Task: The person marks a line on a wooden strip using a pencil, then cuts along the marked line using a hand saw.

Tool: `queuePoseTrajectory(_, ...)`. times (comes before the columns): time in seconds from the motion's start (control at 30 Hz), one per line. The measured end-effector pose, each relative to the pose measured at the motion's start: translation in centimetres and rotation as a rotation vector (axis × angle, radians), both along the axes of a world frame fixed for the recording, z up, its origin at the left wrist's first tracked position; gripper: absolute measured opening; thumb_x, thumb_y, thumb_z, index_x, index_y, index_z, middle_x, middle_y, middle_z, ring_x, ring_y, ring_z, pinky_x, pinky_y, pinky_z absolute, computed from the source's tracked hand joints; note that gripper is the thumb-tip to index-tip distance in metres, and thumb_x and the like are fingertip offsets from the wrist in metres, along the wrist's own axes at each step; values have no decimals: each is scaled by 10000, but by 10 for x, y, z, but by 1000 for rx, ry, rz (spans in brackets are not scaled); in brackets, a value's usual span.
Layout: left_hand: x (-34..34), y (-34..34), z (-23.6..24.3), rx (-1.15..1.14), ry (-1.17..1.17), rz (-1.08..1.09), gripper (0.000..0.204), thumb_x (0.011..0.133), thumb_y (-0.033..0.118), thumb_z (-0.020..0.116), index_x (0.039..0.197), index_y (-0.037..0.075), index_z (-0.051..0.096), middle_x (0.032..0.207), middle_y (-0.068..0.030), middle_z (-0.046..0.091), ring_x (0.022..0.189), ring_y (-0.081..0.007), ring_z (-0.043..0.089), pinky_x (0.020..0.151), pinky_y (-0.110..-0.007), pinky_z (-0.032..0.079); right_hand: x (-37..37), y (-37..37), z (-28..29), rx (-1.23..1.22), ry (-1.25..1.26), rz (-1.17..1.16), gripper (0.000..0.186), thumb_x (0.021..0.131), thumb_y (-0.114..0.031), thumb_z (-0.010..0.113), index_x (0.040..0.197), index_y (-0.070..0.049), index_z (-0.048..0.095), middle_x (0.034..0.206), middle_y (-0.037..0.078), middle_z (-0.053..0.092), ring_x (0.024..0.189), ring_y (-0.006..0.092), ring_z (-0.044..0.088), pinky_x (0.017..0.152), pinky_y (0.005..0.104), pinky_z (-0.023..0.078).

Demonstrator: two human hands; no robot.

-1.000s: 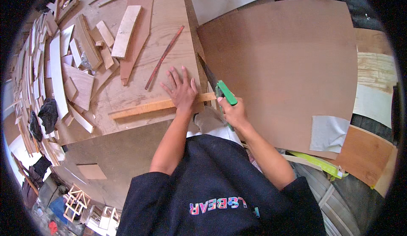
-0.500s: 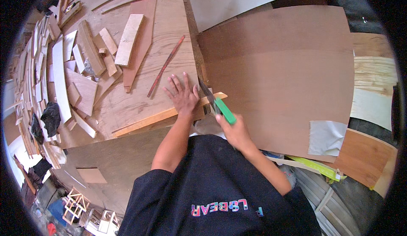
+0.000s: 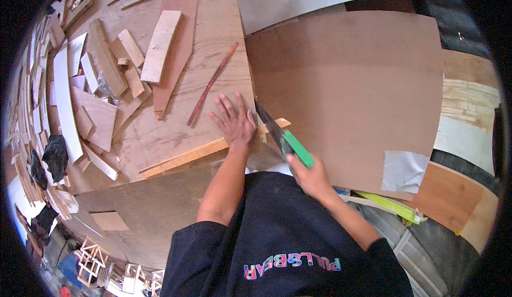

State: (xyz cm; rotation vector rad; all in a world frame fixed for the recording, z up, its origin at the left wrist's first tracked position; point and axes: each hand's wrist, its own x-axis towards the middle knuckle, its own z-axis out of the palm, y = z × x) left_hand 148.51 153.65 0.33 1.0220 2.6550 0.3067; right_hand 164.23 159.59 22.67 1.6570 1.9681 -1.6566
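**Saw at the strip's end, scraps crowding the table**

The left hand (image 3: pixel 234 123) lies flat with its fingers (image 3: pixel 221 109) spread, palm down on a long pale wooden strip (image 3: pixel 186 157) that runs along the near edge of the table (image 3: pixel 213 46). The strip's right end juts just past the table's corner. The right hand (image 3: pixel 312 177) has its fingers wrapped tight around the green handle (image 3: pixel 297 148) of a handsaw (image 3: pixel 277 134), whose dark blade slants up and left across the strip's end, just beside the left thumb.

Close beyond the left hand's fingertips, a thin reddish stick (image 3: pixel 212 83) lies diagonally on the table. Farther left, offcuts crowd the surface: a pale curved board (image 3: pixel 160 46) resting on a long pointed brown panel (image 3: pixel 178 51), and short blocks and curved slats (image 3: pixel 64 99) towards the table's far left edge. A black crumpled object (image 3: pixel 55 157) sits among them.

To the right of the saw, a large brown sheet (image 3: pixel 352 83) spreads wide, with a grey patch (image 3: pixel 402 171) at its near corner. A yellow-green bar (image 3: pixel 389 206) lies below that sheet.
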Motion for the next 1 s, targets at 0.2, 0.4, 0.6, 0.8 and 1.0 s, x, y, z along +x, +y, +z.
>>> queuePoseTrajectory(0.2, -1, 7, 6, 4, 4, -22, 758, 1042, 463, 458, 1693, 210, 164, 1730, -263, 43, 1608, -444, -30, 1225, -727, -45, -31, 8, -58, 202, 72, -40, 362, 995, -299, 703, 805, 3, 640, 636, -22, 551, 619, 80, 491, 540, 346, 412)
queuePoseTrajectory(0.4, -3, 12, 6, -13, -6, 3, 716, 1054, 452, 439, 1686, 209, 202, 1734, -255, 42, 1613, -428, -34, 1228, -723, -47, -23, 3, -43, 142, 82, -10, 352, 1005, -288, 694, 787, -18, 631, 627, -28, 540, 602, 83, 484, 542, 342, 415)
queuePoseTrajectory(0.6, -6, 9, 8, 5, -20, 25, 704, 1064, 445, 432, 1688, 226, 190, 1733, -257, 43, 1610, -437, -33, 1230, -718, -45, 16, -20, 0, 89, 0, -34, 401, 1024, -294, 676, 709, -56, 612, 593, -38, 506, 563, 84, 463, 524, 328, 399)
queuePoseTrajectory(0.8, 7, 1, 8, -29, -36, -35, 718, 1059, 455, 444, 1689, 230, 182, 1728, -267, 53, 1608, -445, -30, 1226, -725, -41, -27, 12, -80, 162, -14, -36, 329, 976, -292, 731, 845, 6, 682, 651, 32, 611, 618, 137, 546, 587, 402, 465)
queuePoseTrajectory(1.0, -1, 2, 6, -45, 4, -4, 726, 1055, 467, 441, 1689, 226, 182, 1724, -275, 53, 1606, -450, -34, 1222, -731, -43, 46, -34, 17, 81, -57, -41, 389, 1007, -303, 695, 727, -46, 610, 604, -50, 506, 565, 62, 451, 503, 322, 366)
